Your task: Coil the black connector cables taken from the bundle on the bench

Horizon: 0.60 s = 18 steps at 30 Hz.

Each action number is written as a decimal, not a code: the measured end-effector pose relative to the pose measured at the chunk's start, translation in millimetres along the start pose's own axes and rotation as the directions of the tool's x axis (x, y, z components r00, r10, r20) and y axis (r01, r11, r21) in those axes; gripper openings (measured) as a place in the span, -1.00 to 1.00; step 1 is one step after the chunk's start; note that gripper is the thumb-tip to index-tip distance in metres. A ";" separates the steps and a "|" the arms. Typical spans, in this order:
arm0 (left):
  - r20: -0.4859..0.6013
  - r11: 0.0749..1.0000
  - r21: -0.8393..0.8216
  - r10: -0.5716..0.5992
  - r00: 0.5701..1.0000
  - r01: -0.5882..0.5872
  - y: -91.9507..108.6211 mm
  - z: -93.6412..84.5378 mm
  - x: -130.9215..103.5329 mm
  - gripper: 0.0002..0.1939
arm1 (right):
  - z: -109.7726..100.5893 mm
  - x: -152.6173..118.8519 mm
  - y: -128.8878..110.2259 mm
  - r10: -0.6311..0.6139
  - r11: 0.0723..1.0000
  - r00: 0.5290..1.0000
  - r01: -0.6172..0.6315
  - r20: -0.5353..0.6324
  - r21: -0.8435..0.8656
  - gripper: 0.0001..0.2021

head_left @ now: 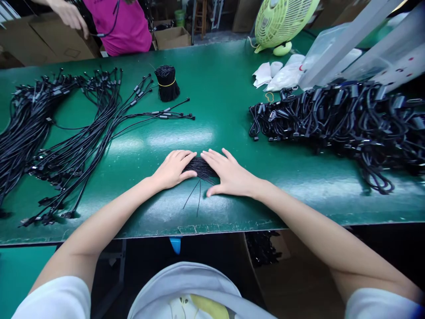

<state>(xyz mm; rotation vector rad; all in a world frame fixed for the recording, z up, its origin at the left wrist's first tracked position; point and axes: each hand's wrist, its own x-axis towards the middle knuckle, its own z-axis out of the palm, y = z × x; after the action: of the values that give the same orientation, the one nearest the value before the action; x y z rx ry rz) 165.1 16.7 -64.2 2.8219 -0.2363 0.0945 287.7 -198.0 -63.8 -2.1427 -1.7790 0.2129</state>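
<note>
A bundle of thin black ties, perhaps twist ties (200,167), lies on the green table between my hands. My left hand (174,170) rests over its left end, fingers extended and thumb pointing inward. Over the right end lies my right hand (230,173), its fingers stretched out and its thumb held apart. Both palms face down, so the bundle's ends are hidden beneath them. Two loose black strands (199,197) stick out toward the table's front edge.
An upright bundle of black ties (167,83) with a yellow band stands beyond my hands. Long black cables (99,124) spread at left; coiled cables (332,115) are heaped at right. A green fan (283,22) and white plastic bags (285,75) sit behind. Across the table is a person in pink (121,26).
</note>
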 end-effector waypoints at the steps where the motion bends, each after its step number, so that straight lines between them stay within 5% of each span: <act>1: 0.025 1.000 -0.015 -0.001 1.000 0.001 5.8 -1.1 -4.0 -0.14 | 1.3 -4.6 -3.7 -0.001 0.999 1.000 0.000 0.000 -0.038 0.15; 5: 0.083 0.998 -0.015 -0.060 0.995 0.062 31.5 3.3 -13.2 0.24 | 9.5 -3.9 -11.5 -0.019 0.994 0.999 0.015 -0.028 -0.109 0.11; 12: 0.030 0.991 -0.094 -0.090 0.995 0.093 32.7 1.4 -20.0 -0.02 | -4.8 -6.4 6.7 0.045 0.999 0.996 -0.045 -0.072 0.002 -0.03; 18: 0.103 0.993 -0.050 -0.099 0.990 0.105 30.4 -1.9 -31.5 0.29 | -10.2 -25.5 31.7 0.084 0.996 0.996 -0.084 0.028 -0.020 0.20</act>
<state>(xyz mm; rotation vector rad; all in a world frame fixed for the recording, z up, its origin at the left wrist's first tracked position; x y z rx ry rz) 128.8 -6.6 -56.2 2.7807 -0.1148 -0.0753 315.1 -229.4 -68.3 -2.2411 -1.7142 0.2495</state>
